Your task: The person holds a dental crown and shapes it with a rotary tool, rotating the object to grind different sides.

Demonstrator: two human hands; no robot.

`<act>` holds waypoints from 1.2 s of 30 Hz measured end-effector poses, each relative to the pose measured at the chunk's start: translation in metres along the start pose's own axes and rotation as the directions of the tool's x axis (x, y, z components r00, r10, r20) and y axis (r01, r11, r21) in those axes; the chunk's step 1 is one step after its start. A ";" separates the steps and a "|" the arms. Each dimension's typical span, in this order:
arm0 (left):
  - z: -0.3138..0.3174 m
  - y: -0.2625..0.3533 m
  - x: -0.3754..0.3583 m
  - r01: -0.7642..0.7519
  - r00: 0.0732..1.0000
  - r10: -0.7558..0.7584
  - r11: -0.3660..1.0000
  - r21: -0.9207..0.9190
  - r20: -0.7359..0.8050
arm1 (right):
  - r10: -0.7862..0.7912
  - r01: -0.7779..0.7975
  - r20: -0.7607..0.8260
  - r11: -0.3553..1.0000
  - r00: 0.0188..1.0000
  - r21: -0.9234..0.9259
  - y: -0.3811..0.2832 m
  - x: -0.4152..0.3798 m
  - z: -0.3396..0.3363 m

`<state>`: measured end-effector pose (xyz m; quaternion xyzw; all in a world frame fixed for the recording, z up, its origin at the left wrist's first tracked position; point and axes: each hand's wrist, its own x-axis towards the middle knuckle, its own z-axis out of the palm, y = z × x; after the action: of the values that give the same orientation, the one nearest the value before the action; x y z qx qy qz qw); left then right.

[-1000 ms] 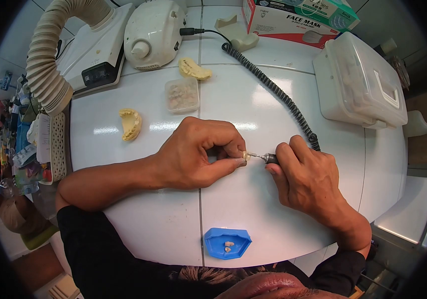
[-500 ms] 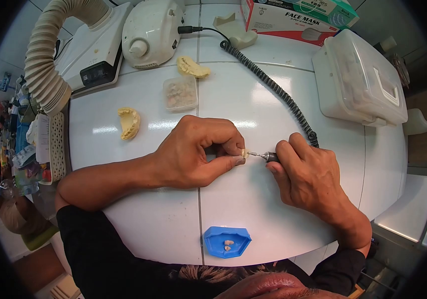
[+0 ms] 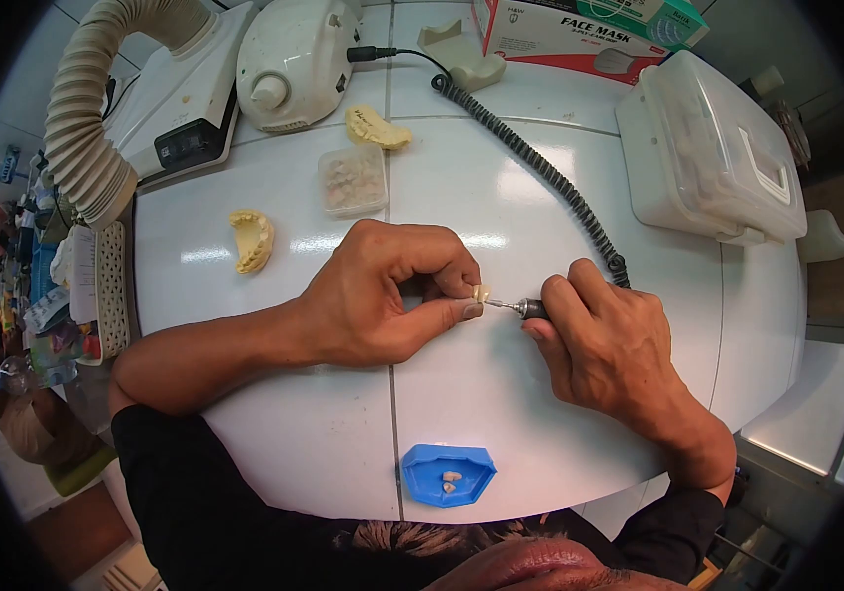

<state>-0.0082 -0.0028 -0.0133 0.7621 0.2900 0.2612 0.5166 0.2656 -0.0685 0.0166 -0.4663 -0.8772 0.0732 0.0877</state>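
Both hands are sitting a touch higher on the desk (image 3: pixel 501 414) than a second ago, their pose unchanged. The left hand (image 3: pixel 383 295) is pinching a small, pale, waxy tooth piece (image 3: pixel 482 293) between thumb and fingertips, near the middle of the glossy white desk. The right hand (image 3: pixel 604 350) is wrapping tightly around a slim dark rotary handpiece (image 3: pixel 532 309), its thin metal bur touching the tooth piece. A black coiled cable (image 3: pixel 540 172) is running from the handpiece up to a rounded cream motor unit (image 3: pixel 289 59). Close to the person's chest, a blue plastic tray (image 3: pixel 449 476) with angular edges is holding a few tiny teeth. Two yellowish plaster jaw casts (image 3: pixel 252 239) (image 3: pixel 376 128) are lying on the desk, with a small clear box (image 3: pixel 352 181) of pale pieces between them. A ribbed beige suction hose (image 3: pixel 82 128) is curving down at the left, and a translucent lidded container (image 3: pixel 708 148) is standing at the right
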 end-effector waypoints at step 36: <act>0.000 0.001 0.001 0.020 1.000 -0.020 1.000 -0.008 0.007 | 0.023 -0.023 -0.009 1.000 1.000 -0.012 -0.001 0.000 0.000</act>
<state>-0.0077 -0.0025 -0.0124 0.7578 0.2949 0.2546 0.5234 0.2648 -0.0690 0.0166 -0.4772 -0.8718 0.0668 0.0882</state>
